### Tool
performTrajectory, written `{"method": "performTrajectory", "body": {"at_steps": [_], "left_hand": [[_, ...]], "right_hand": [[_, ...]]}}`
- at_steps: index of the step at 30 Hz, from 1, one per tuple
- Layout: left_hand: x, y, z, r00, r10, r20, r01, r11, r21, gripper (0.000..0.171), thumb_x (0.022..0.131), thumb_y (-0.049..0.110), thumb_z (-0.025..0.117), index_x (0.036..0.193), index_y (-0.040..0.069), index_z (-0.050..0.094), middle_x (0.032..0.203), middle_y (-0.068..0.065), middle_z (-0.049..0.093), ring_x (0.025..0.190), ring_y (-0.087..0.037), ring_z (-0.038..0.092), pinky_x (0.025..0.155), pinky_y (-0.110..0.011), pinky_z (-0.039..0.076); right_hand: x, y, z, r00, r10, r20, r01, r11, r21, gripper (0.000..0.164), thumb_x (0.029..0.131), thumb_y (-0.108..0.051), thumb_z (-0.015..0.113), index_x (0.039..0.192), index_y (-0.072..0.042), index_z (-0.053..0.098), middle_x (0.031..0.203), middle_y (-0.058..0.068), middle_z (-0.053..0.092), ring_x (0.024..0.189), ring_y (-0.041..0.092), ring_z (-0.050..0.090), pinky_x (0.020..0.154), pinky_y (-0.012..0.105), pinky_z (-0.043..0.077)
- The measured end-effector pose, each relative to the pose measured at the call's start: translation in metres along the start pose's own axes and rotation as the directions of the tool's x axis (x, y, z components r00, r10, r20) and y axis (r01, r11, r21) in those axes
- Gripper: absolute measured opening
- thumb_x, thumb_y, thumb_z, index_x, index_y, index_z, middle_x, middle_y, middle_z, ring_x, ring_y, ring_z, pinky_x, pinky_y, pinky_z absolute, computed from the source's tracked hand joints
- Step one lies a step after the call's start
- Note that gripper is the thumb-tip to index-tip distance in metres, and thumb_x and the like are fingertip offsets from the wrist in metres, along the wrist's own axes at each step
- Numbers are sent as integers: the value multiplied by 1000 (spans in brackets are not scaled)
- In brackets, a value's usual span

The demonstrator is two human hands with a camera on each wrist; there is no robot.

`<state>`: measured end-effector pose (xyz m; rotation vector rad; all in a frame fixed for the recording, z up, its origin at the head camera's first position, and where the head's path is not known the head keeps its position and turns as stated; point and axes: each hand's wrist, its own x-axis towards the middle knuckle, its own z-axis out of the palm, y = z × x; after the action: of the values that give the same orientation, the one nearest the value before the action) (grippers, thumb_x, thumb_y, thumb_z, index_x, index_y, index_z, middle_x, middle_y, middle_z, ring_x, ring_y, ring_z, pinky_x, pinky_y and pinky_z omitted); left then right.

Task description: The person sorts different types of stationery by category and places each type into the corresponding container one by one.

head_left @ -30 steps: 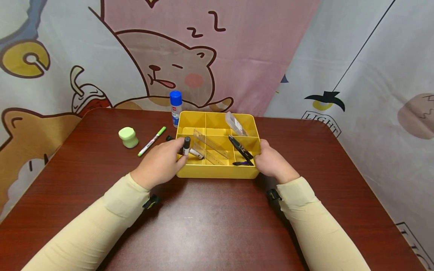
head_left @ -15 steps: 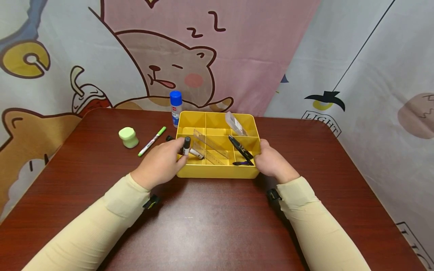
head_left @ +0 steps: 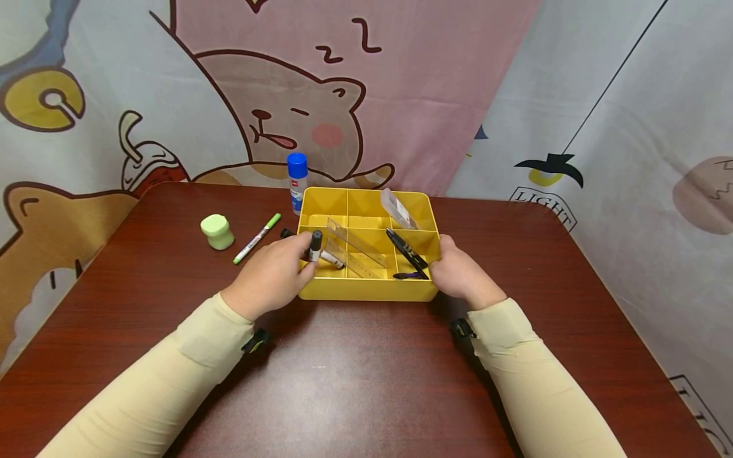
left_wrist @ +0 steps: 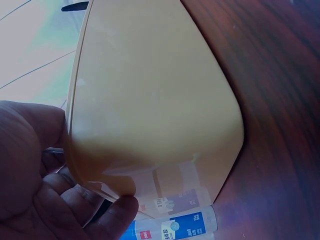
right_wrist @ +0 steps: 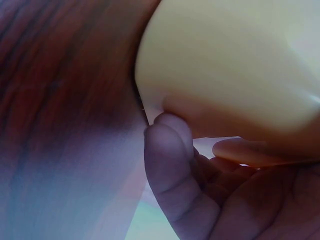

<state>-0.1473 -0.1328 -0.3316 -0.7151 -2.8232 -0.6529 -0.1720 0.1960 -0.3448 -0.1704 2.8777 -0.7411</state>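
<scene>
A yellow divided organizer box point(head_left: 366, 291) sits on the table between my hands. My left hand point(head_left: 275, 273) grips its left side, with fingers over the rim in the left wrist view, where the smooth outer wall point(left_wrist: 150, 90) fills the middle. On the opposite side my right hand point(head_left: 462, 270) holds the right wall, fingertips against it in the right wrist view. Beside my left thumb a black-capped marker point(head_left: 315, 245) stands up in the front left compartment. Clear rulers point(head_left: 357, 245), black pens point(head_left: 405, 248) and a clear plastic case point(head_left: 397, 210) lie in other compartments.
A blue-capped glue bottle point(head_left: 297, 181) stands at the box's back left corner. Left of it lie a green-capped marker point(head_left: 256, 239) and a pale green, waisted block point(head_left: 217, 232). A printed curtain point(head_left: 424, 95) hangs behind the dark wooden table point(head_left: 366, 394).
</scene>
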Motion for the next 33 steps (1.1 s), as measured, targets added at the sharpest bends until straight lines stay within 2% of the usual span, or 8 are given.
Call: {"method": "performTrajectory", "body": {"at_steps": [14,25,33], "left_hand": [[0,0,0,1000,-2,2,2,1000,-1,18,88,23,64,96,16,49,87,0,61,70,-14,54,59,-37,47],[1,0,0,1000,20,-10,-19,1000,10,16,88,22,62,94,16,49,81,1,57,69,-14,53,60,-37,47],[1,0,0,1000,18,-10,-18,1000,6,16,88,22,63,95,16,49,86,0,60,74,-14,56,63,-38,48]], "right_hand": [[0,-1,0,1000,0,-4,0,1000,-5,55,79,-8,44,131,4,27,106,23,56,88,31,51,85,48,43],[0,-2,-2,1000,-5,-4,5,1000,-1,51,79,-7,43,127,6,30,103,24,57,88,31,52,85,50,42],[0,-2,-1,1000,7,1,-7,1000,5,53,79,-8,44,129,5,29,104,24,56,88,31,51,85,49,43]]}}
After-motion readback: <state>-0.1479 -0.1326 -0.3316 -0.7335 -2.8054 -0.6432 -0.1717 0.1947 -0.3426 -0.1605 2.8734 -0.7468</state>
